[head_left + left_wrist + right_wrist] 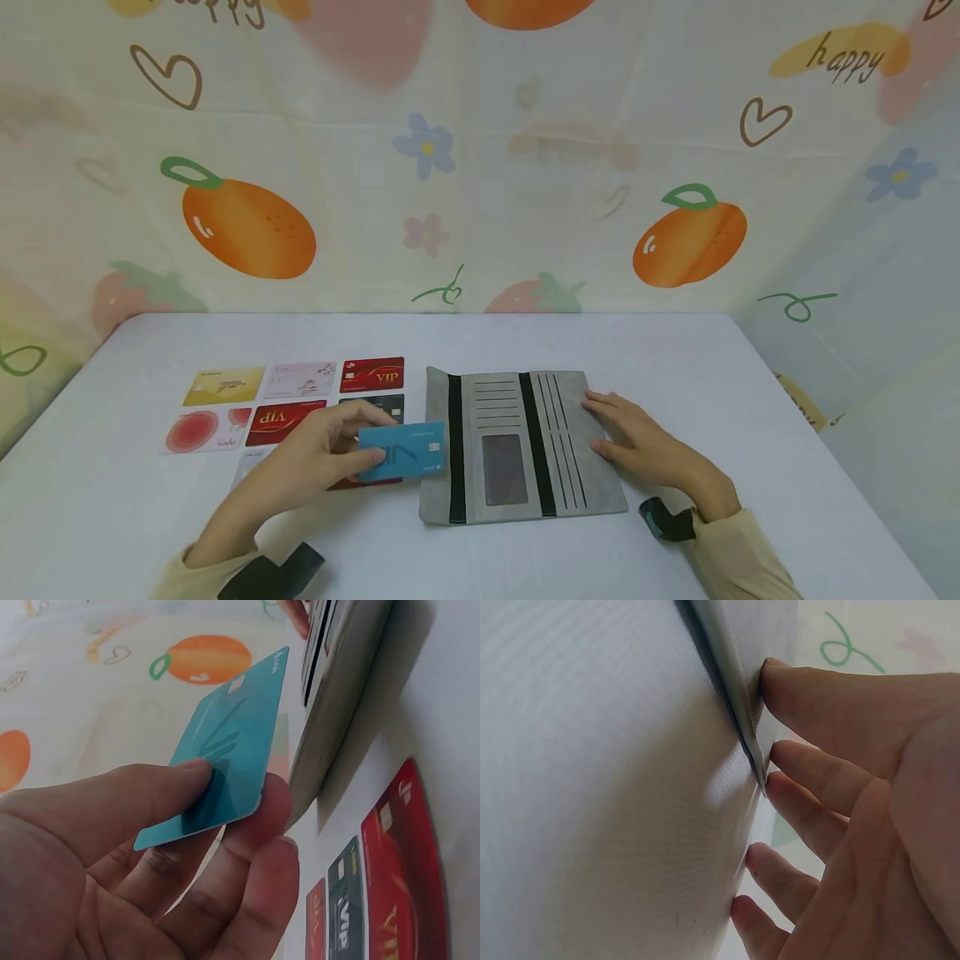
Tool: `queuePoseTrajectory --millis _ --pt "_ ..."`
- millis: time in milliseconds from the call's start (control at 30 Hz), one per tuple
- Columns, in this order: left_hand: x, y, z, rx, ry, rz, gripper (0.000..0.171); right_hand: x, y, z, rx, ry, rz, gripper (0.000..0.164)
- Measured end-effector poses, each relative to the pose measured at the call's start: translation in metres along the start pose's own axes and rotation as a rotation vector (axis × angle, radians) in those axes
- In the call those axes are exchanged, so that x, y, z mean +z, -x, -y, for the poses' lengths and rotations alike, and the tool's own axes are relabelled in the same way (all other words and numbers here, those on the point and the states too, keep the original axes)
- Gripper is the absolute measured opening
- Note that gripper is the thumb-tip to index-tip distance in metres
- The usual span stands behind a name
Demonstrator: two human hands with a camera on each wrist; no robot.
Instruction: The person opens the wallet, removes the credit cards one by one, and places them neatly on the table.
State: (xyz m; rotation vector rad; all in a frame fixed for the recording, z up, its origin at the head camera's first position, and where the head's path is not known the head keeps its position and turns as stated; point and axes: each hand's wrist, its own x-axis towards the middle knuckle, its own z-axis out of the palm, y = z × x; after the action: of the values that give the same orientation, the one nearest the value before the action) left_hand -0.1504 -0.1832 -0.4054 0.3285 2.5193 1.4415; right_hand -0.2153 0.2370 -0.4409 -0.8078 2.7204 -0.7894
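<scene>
A blue card (412, 450) with a chip is pinched between the thumb and fingers of my left hand (318, 454). Its right end reaches the left edge of a grey card wallet (600, 475), which lies unfolded on the table. Slots, a clear window (505, 469) and two black bands show on the wallet's inside. My right hand (652, 442) rests at the wallet's right edge with fingers extended, the fingertips touching it in the right wrist view. In the left wrist view the blue card (240, 742) is tilted, held above the table.
Left of the wallet lie several cards in rows: a gold card (223, 386), a pale pink card (300, 379), a red VIP card (372, 375), another red card (281, 421), a peach-patterned card (202, 429) and a dark card (390, 406). My left hand partly covers others. A printed cloth hangs behind the white table (525, 567).
</scene>
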Motion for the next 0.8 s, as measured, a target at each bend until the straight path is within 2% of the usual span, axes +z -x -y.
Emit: queuePoseTrajectory --millis 300,567,800 --pt "-0.025 0.006 0.006 -0.084 -0.097 -0.046 0.036 0.000 0.000 0.000 0.002 0.006 0.001 0.058" --pt "-0.040 0.012 0.016 -0.089 -0.124 -0.030 0.032 0.000 0.000 0.000 -0.001 0.001 0.000 0.057" --pt "-0.053 0.015 0.027 -0.107 -0.163 -0.068 0.033 0.000 0.000 0.000 0.000 0.002 -0.003 0.057"
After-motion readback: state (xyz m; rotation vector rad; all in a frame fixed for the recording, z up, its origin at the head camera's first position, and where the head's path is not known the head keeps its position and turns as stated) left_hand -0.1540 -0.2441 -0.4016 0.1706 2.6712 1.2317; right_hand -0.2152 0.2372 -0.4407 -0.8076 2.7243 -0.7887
